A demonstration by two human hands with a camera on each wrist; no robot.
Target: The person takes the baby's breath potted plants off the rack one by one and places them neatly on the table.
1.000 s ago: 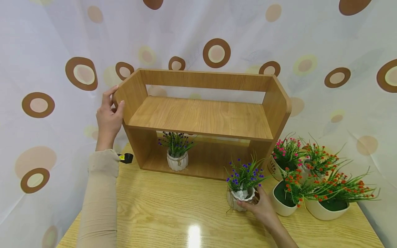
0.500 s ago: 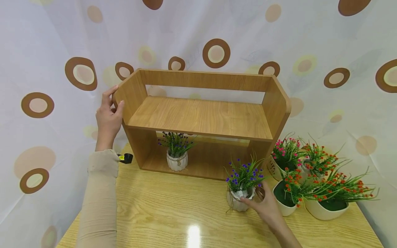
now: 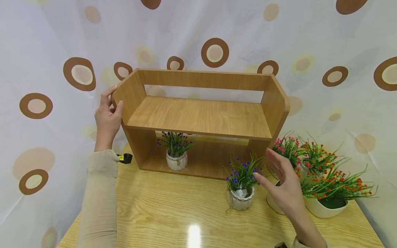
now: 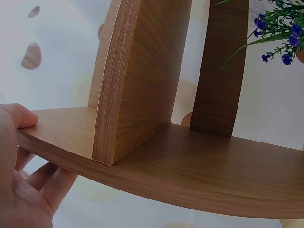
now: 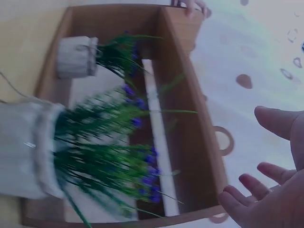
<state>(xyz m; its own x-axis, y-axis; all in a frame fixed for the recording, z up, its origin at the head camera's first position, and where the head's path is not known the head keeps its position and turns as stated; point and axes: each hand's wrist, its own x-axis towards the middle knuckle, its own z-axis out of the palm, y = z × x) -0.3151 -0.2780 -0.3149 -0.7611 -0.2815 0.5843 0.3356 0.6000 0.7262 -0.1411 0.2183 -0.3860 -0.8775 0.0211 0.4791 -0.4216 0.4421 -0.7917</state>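
Note:
My left hand [image 3: 108,115] grips the front edge of the left side panel of a two-tier wooden shelf [image 3: 198,115]. In the left wrist view its thumb lies on one face of the panel [image 4: 61,126] and the fingers go round the other. My right hand [image 3: 285,186] is held in the air with thumb and fingers spread, nothing between them. Just left of it, a potted plant with violet flowers [image 3: 240,198] stands upright on the table in front of the shelf's right end. A similar potted plant [image 3: 176,161] stands on the lower tier, left of centre.
At the right of the table [image 3: 161,206] are several other pots: a pink-flowered plant [image 3: 286,146], an orange-flowered plant [image 3: 321,156] and a wide white pot [image 3: 325,209]. A small black-and-yellow object [image 3: 125,158] lies left of the shelf. A patterned curtain [image 3: 198,31] hangs behind.
My right hand has let go of the violet-flowered pot and moved up and to the right, away from it. The pot stays in place. My left hand keeps its grip on the shelf.

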